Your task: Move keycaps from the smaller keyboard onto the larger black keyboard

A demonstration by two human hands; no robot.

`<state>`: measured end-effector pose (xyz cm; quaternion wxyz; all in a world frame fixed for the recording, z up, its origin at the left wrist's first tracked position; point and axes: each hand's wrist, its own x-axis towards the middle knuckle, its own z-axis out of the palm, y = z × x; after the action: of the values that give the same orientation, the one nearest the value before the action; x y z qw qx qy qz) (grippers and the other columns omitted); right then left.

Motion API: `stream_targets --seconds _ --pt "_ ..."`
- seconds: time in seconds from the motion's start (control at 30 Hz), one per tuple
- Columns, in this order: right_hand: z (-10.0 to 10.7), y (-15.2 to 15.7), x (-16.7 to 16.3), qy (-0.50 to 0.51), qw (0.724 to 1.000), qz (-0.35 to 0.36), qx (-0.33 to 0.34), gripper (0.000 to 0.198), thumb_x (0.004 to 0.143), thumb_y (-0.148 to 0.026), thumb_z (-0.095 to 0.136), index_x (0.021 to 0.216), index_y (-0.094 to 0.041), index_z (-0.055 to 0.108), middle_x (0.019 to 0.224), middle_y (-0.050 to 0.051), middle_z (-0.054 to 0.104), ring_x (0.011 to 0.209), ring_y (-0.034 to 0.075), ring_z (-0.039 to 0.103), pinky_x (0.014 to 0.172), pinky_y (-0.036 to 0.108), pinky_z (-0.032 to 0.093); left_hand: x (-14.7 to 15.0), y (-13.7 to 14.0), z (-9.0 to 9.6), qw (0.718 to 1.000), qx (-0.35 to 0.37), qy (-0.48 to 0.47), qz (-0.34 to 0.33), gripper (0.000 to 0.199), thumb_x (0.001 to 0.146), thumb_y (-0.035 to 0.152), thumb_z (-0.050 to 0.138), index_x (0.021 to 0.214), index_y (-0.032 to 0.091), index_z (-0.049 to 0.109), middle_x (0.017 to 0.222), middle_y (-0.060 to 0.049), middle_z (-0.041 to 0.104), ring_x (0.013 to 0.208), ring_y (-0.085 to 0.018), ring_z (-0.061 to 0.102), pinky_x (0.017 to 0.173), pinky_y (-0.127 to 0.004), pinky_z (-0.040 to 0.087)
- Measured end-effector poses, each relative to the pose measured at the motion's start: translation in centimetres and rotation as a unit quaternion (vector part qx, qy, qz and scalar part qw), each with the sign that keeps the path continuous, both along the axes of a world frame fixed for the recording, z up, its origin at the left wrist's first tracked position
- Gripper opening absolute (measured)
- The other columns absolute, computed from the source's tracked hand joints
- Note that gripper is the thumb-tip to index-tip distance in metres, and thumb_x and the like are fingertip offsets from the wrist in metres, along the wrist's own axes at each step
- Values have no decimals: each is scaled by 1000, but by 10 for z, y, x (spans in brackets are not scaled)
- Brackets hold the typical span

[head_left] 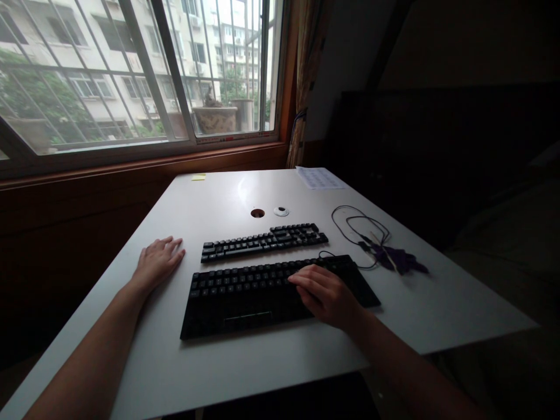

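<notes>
A black keyboard lies across the table in front of me. Its upper rows carry keycaps, while the lower rows are bare. Behind it, loose black keycaps are set out in keyboard-like rows. My right hand is over the right part of the keyboard, thumb and fingers pinched together at the edge of the capped rows. Whatever the fingertips hold, if anything, is hidden. My left hand rests flat on the table, left of the keycaps, with its fingers stretched out and nothing in it.
A black cable loops at the right beside a purple cloth-like item with a thin stick across it. Farther back are a round hole, its white cover, printed paper and a yellow note. A barred window stands beyond.
</notes>
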<state>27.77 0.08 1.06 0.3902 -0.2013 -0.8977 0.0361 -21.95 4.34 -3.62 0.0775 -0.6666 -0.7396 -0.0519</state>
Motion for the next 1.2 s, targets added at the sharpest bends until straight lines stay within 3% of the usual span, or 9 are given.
stream_targets --seconds 0.23,0.47,0.93,1.2 --pt "2 -2 2 -11 997 -74 -28 29 99 -14 52 121 -21 68 114 11 71 109 25 66 97 45 53 -2 1 -5 1000 11 -4 2 62 101 57 31 148 25 55 156 -12 51 142 -33 45 115 -50 33" --pt "0 -2 1 -24 997 -63 -40 25 98 -15 55 116 -21 71 121 12 70 113 25 66 100 45 51 -3 2 -4 1000 9 -6 5 63 101 58 31 148 25 55 155 -12 52 142 -34 46 115 -50 34" --pt "4 -2 -2 -36 999 -25 1 21 99 -11 53 110 -20 68 104 9 77 113 25 70 95 45 50 -4 2 -8 1000 17 0 6 64 100 58 29 148 25 56 155 -12 52 142 -34 45 115 -51 35" --pt "-1 1 -2 -29 999 -32 0 22 99 -11 53 113 -21 67 109 11 76 112 25 70 96 46 49 -5 3 -9 999 27 -17 6 62 99 58 33 145 26 59 151 -12 55 140 -33 48 115 -48 35"
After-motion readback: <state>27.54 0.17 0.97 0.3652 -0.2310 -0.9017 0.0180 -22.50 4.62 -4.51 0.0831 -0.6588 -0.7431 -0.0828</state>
